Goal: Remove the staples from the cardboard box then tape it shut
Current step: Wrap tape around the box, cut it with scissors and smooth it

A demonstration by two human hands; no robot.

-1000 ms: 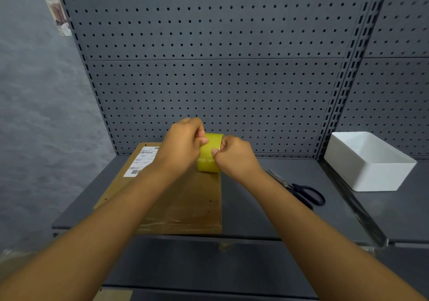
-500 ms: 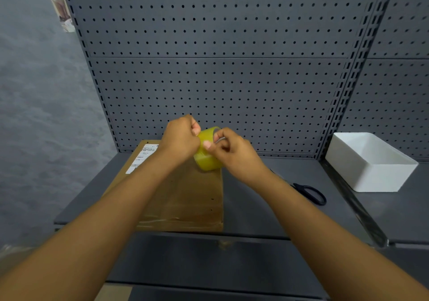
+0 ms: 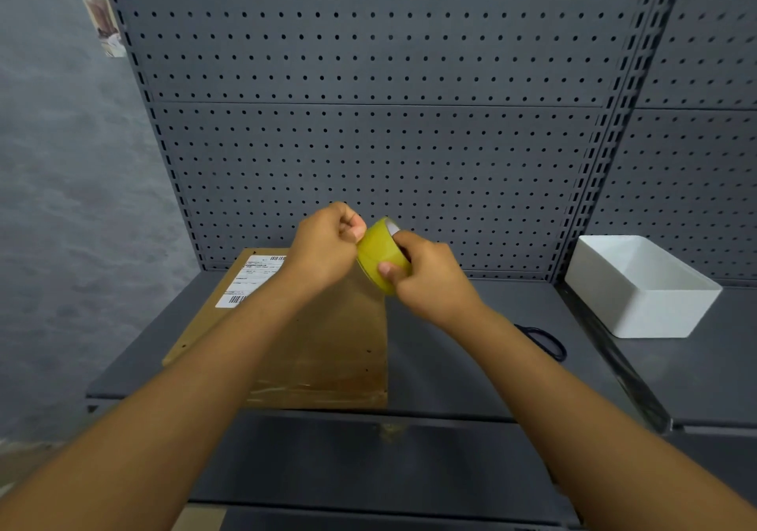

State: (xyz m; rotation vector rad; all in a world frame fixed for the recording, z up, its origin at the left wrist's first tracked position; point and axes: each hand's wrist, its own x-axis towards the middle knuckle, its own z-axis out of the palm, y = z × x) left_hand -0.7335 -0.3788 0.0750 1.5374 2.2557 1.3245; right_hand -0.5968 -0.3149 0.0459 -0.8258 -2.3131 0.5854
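— What sits at the left of the shelf [image 3: 450, 366]?

— The cardboard box [image 3: 327, 350], lying flat from the back left toward the front edge, with a white shipping label [image 3: 256, 280] near its back left corner. Small dark holes dot the flaps, and I see no staples, so I judge that part done. A shiny band near the front edge looks like tape already on the box.

— And the hands?

— Both are raised over the back of the box. The left hand [image 3: 323, 249] is curled, its thumb and fingertips pinching at the rim of the roll of tape [image 3: 379, 254], probably picking for the loose end. Whether it has the end yet, I cannot tell. The right hand [image 3: 430, 280] grips the yellow roll, thumb across the outer band and fingers seemingly hooked into the core.

— How will the roll handle?

— Light and stiff, I'd say, with a slick outer wrap. Holding through the core seems best, so the roll can turn as tape pulls off. The free end will likely be thin and sticky and may fold onto itself.

— Anything to the right?

— Scissors [image 3: 545, 342] lie just past the right forearm, and a white bin [image 3: 639, 284] sits at the back right.
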